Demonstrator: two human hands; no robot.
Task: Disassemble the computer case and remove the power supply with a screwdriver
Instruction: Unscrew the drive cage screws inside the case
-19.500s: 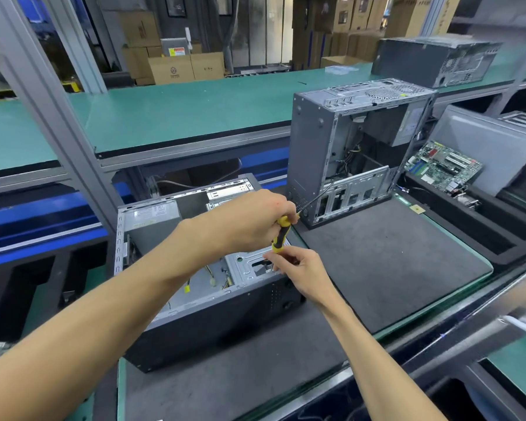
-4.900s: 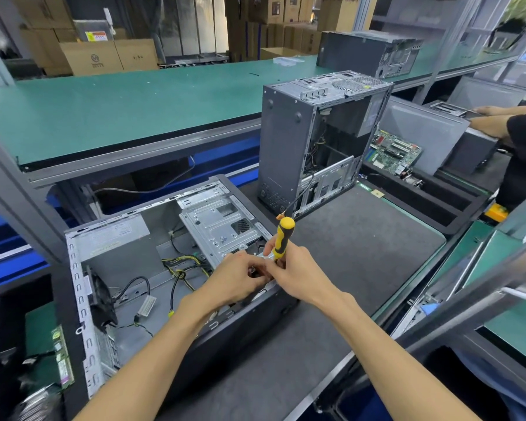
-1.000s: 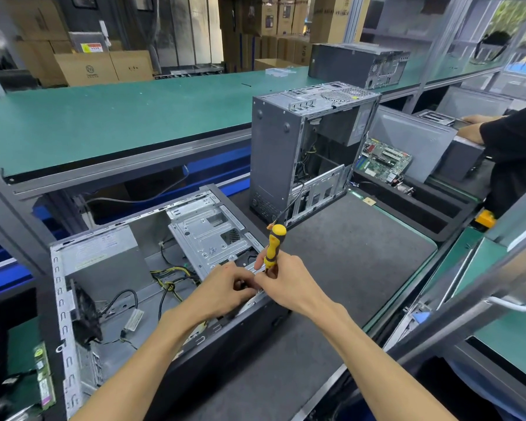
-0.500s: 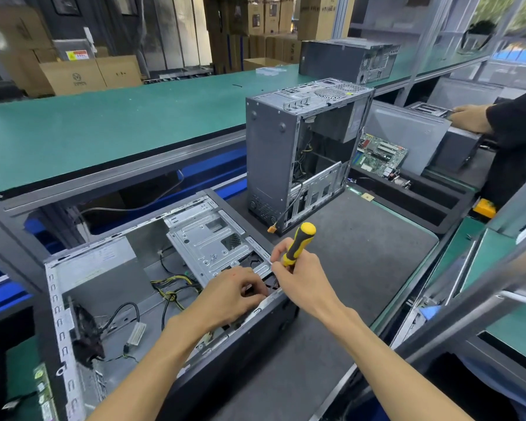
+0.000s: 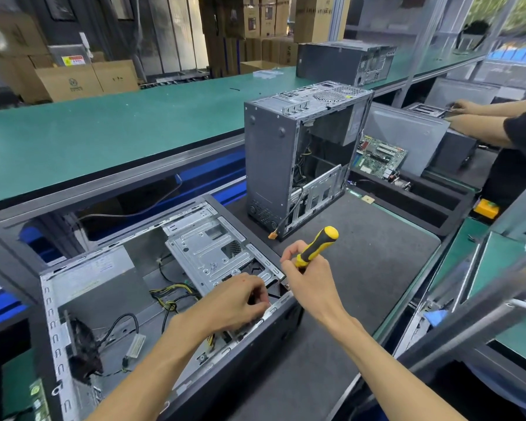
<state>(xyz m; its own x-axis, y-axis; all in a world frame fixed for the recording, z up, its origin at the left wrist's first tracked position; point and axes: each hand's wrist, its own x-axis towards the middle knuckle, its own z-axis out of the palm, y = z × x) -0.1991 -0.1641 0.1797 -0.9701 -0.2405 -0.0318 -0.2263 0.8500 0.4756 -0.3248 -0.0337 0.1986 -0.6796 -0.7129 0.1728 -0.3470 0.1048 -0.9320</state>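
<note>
Open case (image 5: 152,299) on its side on the desk (image 5: 362,268).
Right hand (image 5: 308,276) grips a yellow-black screwdriver (image 5: 318,246); left hand (image 5: 234,302), fingers curled, reaches inside; what it holds, cannot tell.

a green circuit board (image 5: 378,156) lies beside cardboard boxes (image 5: 85,79) stacked behind.

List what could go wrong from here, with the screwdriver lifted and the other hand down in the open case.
1. The left hand reaches between the drive cage and the open case's rim; bare sheet-metal edges might cut fingers.
2. Whatever the fingertips are picking there is hidden; if it is a screw, it could drop among the cables.
3. The screwdriver in the right hand may slip.
</note>
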